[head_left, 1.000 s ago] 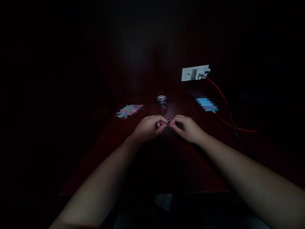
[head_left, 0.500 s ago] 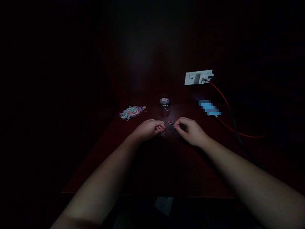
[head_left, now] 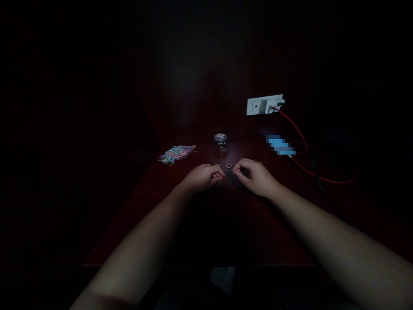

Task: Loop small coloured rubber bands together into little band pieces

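Note:
The scene is very dim. My left hand [head_left: 202, 177] rests on the dark wooden table [head_left: 200, 232] with its fingers curled in a pinch; what they hold is too small to make out. My right hand [head_left: 254, 176] lies a short gap to the right, fingers also pinched together. Between the two hands, slightly farther back, a small pink ring [head_left: 229, 165] lies on the table. A tiny pale loop [head_left: 217, 165] shows just above my left fingertips.
A heap of several coloured rubber bands [head_left: 176, 153] lies at the back left. A small glass jar [head_left: 220, 141] stands behind the hands. A white wall socket [head_left: 264, 104] feeds a red cable [head_left: 309, 172] running past a blue object [head_left: 280, 145].
A second ago my fingertips met over a thin strand; they have since parted, leaving a small gap. The pink ring now lies alone on the table.

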{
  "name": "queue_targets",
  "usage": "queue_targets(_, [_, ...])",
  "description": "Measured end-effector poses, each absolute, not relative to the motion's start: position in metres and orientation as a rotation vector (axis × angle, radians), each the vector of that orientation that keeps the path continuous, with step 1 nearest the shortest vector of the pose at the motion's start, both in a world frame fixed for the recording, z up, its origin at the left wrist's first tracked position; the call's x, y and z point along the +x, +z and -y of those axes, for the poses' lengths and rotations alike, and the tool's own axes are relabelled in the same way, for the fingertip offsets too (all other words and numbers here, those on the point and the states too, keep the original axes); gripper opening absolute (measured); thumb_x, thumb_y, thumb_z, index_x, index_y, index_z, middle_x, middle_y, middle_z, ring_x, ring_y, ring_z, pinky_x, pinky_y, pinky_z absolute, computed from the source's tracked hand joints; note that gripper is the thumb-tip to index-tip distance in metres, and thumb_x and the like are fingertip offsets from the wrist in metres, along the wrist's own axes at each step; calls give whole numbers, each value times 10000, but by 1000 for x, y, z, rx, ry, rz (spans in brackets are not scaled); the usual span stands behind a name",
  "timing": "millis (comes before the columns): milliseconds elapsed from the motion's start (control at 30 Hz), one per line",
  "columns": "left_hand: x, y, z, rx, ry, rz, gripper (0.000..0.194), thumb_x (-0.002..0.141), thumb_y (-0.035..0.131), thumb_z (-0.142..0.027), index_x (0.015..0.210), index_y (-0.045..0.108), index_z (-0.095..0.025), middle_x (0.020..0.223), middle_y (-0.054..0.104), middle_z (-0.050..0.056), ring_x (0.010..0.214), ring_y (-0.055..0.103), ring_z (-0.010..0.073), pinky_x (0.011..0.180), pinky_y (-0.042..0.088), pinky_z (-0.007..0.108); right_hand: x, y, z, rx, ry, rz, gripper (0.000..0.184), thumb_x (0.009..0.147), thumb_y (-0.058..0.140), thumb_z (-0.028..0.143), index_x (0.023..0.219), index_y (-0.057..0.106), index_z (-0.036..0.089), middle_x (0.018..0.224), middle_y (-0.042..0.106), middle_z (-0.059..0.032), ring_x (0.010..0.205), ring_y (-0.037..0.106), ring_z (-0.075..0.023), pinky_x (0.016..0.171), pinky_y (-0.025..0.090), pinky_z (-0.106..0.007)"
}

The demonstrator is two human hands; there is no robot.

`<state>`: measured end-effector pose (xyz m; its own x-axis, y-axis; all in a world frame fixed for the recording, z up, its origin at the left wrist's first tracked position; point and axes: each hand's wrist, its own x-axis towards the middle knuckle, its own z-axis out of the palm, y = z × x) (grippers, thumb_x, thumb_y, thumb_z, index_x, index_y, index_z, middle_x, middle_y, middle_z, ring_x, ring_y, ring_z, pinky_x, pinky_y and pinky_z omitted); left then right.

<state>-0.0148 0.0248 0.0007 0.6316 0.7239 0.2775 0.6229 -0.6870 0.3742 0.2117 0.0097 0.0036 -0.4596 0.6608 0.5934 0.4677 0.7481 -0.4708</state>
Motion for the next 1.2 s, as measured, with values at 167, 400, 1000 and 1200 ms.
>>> queue_targets(167, [-16, 2, -26, 2671, 600, -1155, 212, 821, 569, -132, 992, 677, -196, 930, 712, 15, 833, 653, 133, 794, 494, 237, 212, 4, -10, -846, 302, 2144, 84, 852, 543, 164, 809, 614, 170, 797, 624, -40, 751, 565, -158, 705, 434, -275])
queue_targets(400, [-18, 0, -25, 2769, 474, -1061, 437, 766, 490, -2, 1053, 716, -242, 1186, 666, 21, 1128, 584, 169, 1034, 420, 330, 212, 4, -10, -841, 305, 2142, 83, 851, 545, 178, 799, 610, 175, 786, 623, -40, 737, 565, -160, 700, 436, -282])
queue_targets(1000, [-13, 5, -24, 2779, 372, -1006, 123, 867, 601, -187, 902, 715, -218, 1074, 692, 25, 1035, 611, 172, 976, 429, 312, 212, 4, -9, -847, 320, 2144, 82, 848, 548, 178, 798, 612, 173, 783, 621, -38, 729, 558, -156, 690, 433, -276])
queue_targets(1200, [-13, 7, -22, 2772, 357, -1020, 136, 861, 595, -166, 897, 715, -219, 1094, 686, 32, 1061, 604, 180, 999, 417, 313, 213, 5, -9, -849, 314, 2145, 76, 845, 551, 173, 801, 613, 175, 791, 628, -42, 734, 562, -161, 688, 433, -280])
